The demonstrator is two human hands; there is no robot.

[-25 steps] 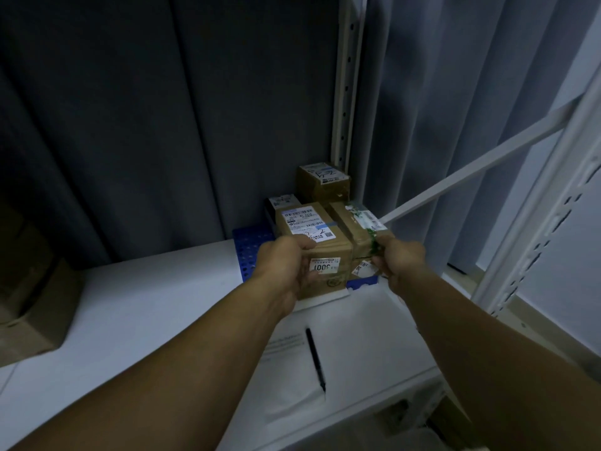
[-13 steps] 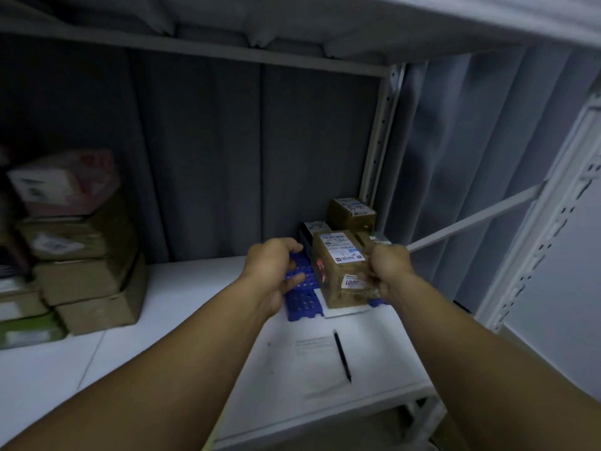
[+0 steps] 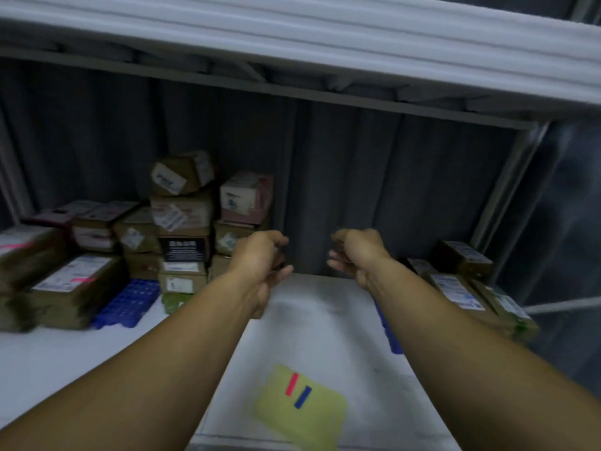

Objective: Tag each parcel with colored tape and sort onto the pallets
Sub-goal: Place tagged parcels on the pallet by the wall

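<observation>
Both hands up over the smooth white bench [image 3: 325, 314]. Left hand [image 3: 260, 258]: fingers loosely curled, nothing in them. Right hand [image 3: 357, 252]: fingers tucked in, and the blur hides whether they hold anything. Brown cardboard parcels [image 3: 182, 209] are stacked at the left, too many and too blurred to count, beside a gridded blue plastic pallet [image 3: 126, 302]. Four more boxes [image 3: 455, 288] sit on a second blue pallet [image 3: 388, 330] at the right. Near the front, a yellow sheet [image 3: 312, 421] carries two tape strips: one red [image 3: 291, 384], one blue [image 3: 302, 397].

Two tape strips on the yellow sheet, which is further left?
The red strip: it lies up-left of the blue strip on the yellow sheet; they do not touch.
</observation>
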